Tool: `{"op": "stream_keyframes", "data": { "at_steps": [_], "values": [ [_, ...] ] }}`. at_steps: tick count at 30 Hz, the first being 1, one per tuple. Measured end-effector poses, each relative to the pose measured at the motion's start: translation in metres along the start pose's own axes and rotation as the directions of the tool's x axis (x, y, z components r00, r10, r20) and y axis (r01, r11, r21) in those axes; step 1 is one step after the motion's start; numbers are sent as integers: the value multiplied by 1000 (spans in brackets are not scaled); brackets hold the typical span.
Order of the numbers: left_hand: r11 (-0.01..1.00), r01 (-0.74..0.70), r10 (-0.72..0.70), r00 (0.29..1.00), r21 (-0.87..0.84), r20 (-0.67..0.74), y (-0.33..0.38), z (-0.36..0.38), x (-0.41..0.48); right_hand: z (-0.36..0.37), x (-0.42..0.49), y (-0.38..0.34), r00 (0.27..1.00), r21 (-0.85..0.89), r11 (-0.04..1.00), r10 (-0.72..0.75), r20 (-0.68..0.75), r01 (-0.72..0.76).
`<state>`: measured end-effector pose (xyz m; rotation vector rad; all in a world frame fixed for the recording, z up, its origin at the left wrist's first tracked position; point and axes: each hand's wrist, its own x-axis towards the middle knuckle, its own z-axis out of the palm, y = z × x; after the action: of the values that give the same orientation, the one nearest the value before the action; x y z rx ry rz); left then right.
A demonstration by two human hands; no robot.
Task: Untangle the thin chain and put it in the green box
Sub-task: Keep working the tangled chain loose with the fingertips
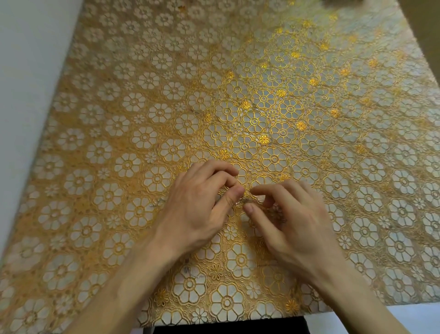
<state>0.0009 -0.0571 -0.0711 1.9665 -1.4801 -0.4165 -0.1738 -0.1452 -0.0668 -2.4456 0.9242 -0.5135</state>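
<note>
We see a table covered with a gold and cream lace cloth [262, 107] patterned all over with flowers, its far right part shining under the light. Both of the person's bare forearms come in from the near edge and meet a little right of the middle, close to the near side of the table. The thin chain [245, 201] lies there as a small, glinting knot of fine links, held just above the cloth in the narrow gap between the two hands. The left hand [197, 209] has its fingers curled in, and its thumb and forefinger pinch the left side of the knot. The right hand [292, 224] is curled the same way, its forefinger and thumb closing on the right side of the knot, so that the fingertips of both hands nearly touch over it. A few darker strands seem to trail under the right hand's fingers, but we cannot tell whether they belong to the chain or to the cloth's pattern. At the far right corner a dark shape [342, 2] sits on the table's edge, too blurred and cut off for us to say what it is. A pale wall [28, 71] runs along the left side of the table.
</note>
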Motion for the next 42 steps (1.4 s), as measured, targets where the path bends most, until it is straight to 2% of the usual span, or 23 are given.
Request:
{"op": "stream_keyframes", "data": {
  "at_steps": [7,15,19,25,29,39,42],
  "values": [
    [999,31,-31,999,-9,40,-1,1,1,6,4,0,998,41,998,-47,-44,48],
    [987,143,-134,984,-79,118,2,-1,6,4,6,-4,998,92,994,-59,-31,62],
    [931,241,-207,967,-273,147,3,-5,7,3,9,-7,998,151,987,-52,-39,57],
    [897,301,-253,950,-323,181,5,-10,11,-1,11,-8,999,169,985,-21,-24,25],
    [790,375,-303,926,-485,223,9,-19,16,-2,9,-4,1000,157,988,-15,2,14],
    [783,367,-337,929,-502,154,13,-34,19,-5,5,4,998,97,995,-2,59,-4],
    [858,327,-332,942,-396,58,13,-32,30,-4,5,6,998,63,998,-7,70,2]
  ]
}}
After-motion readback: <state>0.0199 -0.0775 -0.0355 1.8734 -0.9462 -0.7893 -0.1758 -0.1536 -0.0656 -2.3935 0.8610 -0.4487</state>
